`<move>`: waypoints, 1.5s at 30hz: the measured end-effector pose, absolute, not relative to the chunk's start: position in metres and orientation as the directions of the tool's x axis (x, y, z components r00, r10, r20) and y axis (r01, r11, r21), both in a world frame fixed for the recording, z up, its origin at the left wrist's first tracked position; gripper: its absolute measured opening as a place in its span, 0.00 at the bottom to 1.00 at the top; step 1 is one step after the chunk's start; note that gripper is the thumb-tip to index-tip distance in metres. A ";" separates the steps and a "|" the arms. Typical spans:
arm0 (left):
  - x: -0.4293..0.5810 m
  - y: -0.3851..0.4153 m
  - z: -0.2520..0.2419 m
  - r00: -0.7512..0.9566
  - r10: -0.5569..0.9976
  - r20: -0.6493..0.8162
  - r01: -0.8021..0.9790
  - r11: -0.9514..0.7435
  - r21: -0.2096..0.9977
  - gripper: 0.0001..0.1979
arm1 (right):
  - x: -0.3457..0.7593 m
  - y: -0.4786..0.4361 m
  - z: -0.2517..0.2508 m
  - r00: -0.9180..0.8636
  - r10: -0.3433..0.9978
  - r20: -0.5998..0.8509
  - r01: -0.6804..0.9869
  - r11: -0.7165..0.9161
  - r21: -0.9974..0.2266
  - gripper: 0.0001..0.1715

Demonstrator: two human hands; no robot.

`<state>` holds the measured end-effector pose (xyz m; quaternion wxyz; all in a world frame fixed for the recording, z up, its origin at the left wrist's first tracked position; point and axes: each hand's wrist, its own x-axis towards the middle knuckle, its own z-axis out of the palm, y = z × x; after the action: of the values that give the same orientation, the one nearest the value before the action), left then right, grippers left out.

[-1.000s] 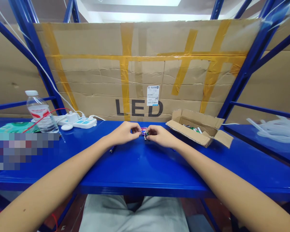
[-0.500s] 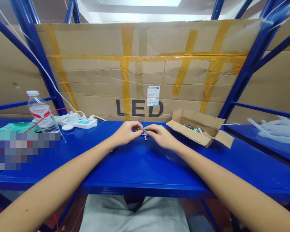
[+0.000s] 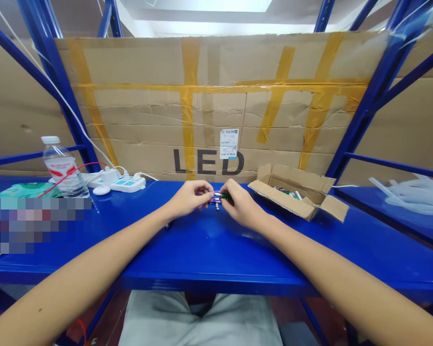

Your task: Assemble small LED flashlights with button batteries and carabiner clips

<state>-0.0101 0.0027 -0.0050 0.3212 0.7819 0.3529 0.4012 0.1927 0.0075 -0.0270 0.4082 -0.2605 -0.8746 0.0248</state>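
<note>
Near the back middle of the blue table, my left hand (image 3: 192,198) pinches the silver end of a small tube-like part (image 3: 217,194). My right hand (image 3: 241,204) is closed on the green end of the same part, so both hands meet at it. Just below, small purple and silver pieces (image 3: 216,202) show between the hands; they are too small to identify. A small dark object (image 3: 168,225) is partly hidden by my left forearm.
An open cardboard box (image 3: 292,202) with several small tubular parts stands to the right. At the left are a water bottle (image 3: 63,168), a white power strip (image 3: 128,183) and a green packet (image 3: 29,190). Coiled clear tubing (image 3: 414,194) lies far right.
My right hand has turned and its fingers have drawn back slightly to the right. More of the silver and green part shows between my hands. My left hand has barely moved.
</note>
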 end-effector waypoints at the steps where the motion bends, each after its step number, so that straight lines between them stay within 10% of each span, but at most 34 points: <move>1: -0.010 0.002 -0.005 0.424 0.809 0.407 0.292 -0.548 0.784 0.06 | 0.193 0.007 -0.027 -0.540 0.461 0.704 0.422 0.872 -0.247 0.06; 45: -0.010 -0.002 -0.005 0.506 0.652 0.564 0.424 -0.758 0.495 0.07 | 0.194 -0.002 -0.017 -0.607 0.366 0.706 0.462 0.885 -0.061 0.05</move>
<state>-0.0095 -0.0017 -0.0053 0.1482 0.8551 0.3147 0.3844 0.1939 -0.0022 -0.0175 0.3782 -0.2315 -0.8941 -0.0638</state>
